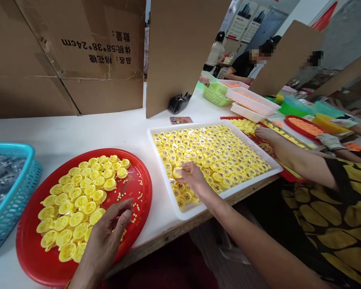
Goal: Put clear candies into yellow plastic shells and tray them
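Note:
My left hand hovers over the right part of a round red tray, thumb and fingers apart with nothing seen between them. Small yellow cup-shaped pieces with little handles lie on that tray, along with tiny pale bits. To the right, my right hand is over a white rectangular tray, its fingers pinched at a yellow cup. Rows of similar yellow cups with dark specks inside fill the white tray. Part of the pinched cup is hidden by the fingers.
A blue basket with clear plastic pieces stands at the left. Cardboard panels line the back, beside a black tape dispenser and a card. A co-worker's arm reaches over a red tray at the right.

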{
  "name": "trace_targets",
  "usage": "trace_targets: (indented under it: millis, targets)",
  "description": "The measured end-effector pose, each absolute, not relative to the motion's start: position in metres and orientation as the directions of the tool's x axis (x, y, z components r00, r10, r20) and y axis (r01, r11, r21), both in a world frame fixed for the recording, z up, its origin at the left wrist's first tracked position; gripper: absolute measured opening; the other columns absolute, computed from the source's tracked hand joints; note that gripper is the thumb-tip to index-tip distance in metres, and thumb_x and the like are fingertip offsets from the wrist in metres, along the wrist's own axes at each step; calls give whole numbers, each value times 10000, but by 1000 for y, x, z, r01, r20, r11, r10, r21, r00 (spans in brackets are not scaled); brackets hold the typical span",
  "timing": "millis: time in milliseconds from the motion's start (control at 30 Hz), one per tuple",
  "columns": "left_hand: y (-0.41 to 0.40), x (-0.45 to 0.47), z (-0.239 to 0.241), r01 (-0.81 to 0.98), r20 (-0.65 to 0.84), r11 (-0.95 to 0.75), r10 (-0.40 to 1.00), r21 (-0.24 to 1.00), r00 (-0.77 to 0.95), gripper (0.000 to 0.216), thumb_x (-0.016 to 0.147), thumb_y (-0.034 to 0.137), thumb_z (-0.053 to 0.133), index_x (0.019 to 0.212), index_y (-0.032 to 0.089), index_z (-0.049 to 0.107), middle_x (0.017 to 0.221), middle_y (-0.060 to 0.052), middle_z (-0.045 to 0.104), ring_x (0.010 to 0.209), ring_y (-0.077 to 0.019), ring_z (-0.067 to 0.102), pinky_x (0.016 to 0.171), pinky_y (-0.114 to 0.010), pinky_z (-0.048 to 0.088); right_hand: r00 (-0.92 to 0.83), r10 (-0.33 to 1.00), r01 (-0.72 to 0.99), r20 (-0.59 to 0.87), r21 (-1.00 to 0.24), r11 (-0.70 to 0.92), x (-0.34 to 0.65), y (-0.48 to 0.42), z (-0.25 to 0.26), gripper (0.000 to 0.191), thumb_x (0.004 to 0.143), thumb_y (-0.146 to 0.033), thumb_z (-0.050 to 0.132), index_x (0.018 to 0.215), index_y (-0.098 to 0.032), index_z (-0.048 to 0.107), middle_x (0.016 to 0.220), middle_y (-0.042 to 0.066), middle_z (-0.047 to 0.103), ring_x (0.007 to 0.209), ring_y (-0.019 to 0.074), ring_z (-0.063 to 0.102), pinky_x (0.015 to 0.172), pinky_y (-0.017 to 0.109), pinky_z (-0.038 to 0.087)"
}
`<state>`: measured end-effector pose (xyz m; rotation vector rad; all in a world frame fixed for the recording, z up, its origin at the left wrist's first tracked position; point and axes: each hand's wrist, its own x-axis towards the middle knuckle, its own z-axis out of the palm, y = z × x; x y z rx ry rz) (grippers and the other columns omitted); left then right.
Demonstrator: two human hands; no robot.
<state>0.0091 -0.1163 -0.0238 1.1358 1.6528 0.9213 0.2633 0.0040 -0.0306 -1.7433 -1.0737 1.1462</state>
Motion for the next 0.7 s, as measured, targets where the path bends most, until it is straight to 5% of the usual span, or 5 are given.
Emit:
trace_targets:
  millis: [167,700]
  targets:
    - [-122,13,-25,238,-269,303,949,923,-166,498,756,603,587,1038,209,703,972,-75,732,774,-238,704,705,-327,568,253,941,334,-223,-893,-302,269,13,-37,155,760,-245,640,774,-216,489,675,-45,561,518,160,659,536,317,570]
    - [-128,2,-57,237,-315,315,948,919,-37,469,801,565,550,1069,205,688,1067,-95,692,956,-251,652,819,-360,537,255,967,541,-19,-826,-159,269,20,-52,122,702,-281,603,690,-223,496,590,-38,594,606,186,667,582,292,511]
